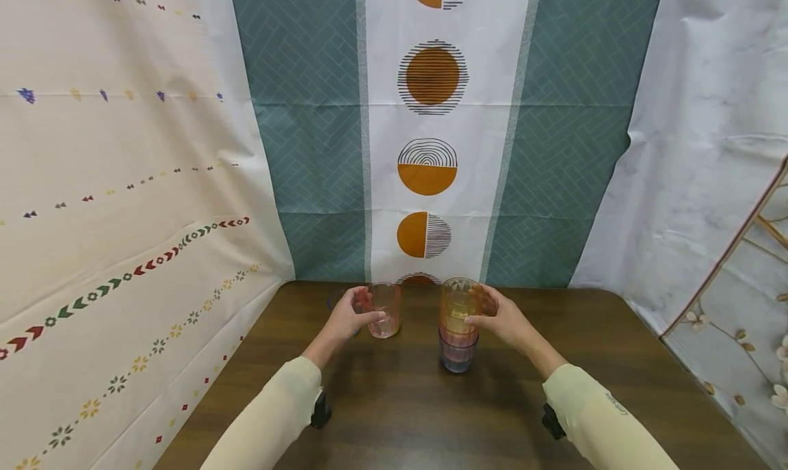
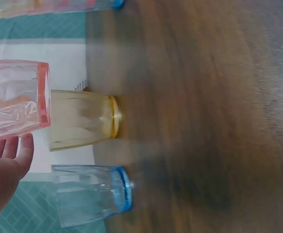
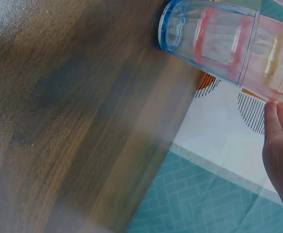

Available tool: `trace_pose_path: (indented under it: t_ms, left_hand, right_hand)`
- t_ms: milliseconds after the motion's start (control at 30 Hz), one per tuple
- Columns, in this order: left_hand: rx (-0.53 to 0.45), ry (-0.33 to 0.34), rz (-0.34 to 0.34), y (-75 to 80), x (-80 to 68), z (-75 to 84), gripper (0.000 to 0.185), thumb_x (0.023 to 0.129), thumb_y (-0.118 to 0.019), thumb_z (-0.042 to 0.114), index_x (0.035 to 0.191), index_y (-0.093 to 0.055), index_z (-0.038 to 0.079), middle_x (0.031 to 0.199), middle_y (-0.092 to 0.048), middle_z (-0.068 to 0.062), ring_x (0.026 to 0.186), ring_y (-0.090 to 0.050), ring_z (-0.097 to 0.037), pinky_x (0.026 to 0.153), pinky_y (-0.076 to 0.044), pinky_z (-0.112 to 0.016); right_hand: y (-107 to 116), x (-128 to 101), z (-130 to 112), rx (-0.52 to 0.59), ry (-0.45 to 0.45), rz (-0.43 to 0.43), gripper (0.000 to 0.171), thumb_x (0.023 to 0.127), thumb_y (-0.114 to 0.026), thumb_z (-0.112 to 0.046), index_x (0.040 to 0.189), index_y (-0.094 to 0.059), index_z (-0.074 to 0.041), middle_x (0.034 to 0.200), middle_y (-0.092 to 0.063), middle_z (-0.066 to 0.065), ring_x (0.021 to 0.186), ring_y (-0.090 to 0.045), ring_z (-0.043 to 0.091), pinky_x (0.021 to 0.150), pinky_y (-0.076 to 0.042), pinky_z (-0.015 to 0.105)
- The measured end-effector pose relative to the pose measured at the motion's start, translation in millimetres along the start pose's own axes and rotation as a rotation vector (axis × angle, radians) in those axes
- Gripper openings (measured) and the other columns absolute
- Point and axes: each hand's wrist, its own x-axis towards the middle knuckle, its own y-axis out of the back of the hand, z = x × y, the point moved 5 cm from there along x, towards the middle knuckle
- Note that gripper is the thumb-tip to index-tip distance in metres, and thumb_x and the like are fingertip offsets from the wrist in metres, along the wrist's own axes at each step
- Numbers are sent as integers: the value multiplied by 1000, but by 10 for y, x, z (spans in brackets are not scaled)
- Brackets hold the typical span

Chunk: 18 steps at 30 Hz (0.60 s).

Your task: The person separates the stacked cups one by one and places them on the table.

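Note:
My left hand (image 1: 348, 317) grips a clear pink cup (image 1: 384, 309), held upright above the table. In the left wrist view this pink cup (image 2: 15, 102) overlaps a yellow cup (image 2: 83, 120), which stands behind it beside a blue cup (image 2: 93, 195). My right hand (image 1: 506, 317) holds the yellow cup (image 1: 460, 293) at the top of a nested stack. Below the yellow show pink (image 1: 451, 333) and, at the bottom, a blue cup (image 1: 457, 357). The right wrist view shows the stack's blue cup (image 3: 179, 29) with pink bands inside it; my right fingertips (image 3: 272, 109) touch higher up.
The dark wooden table (image 1: 394, 415) ends at a patterned cloth backdrop (image 1: 431, 128). A cream embroidered cloth (image 1: 123, 251) hangs on the left, a white floral one (image 1: 708, 217) on the right. Both sleeved wrists carry small black devices.

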Motion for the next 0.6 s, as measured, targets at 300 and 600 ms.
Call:
trace_pose_path:
  t_ms: [300, 600]
  left_hand:
    - [-12, -13, 13, -65, -70, -182, 77, 81, -82, 11, 142, -38, -5, 137, -51, -22, 129, -43, -38, 106, -37, -56]
    - [54, 18, 42, -118, -117, -328, 79, 78, -84, 14, 140, -41, -5, 136, -51, -22, 130, -43, -42, 107, -37, -57]
  right_hand:
    - [4, -3, 16, 16, 8, 0, 84, 89, -77, -18, 153, -27, 1, 153, -39, 20, 141, -31, 44, 111, -30, 58]
    - [-2, 1, 21, 5, 3, 4, 84, 88, -77, -19, 153, -28, 1, 153, -39, 20, 141, -32, 45, 109, -32, 58]
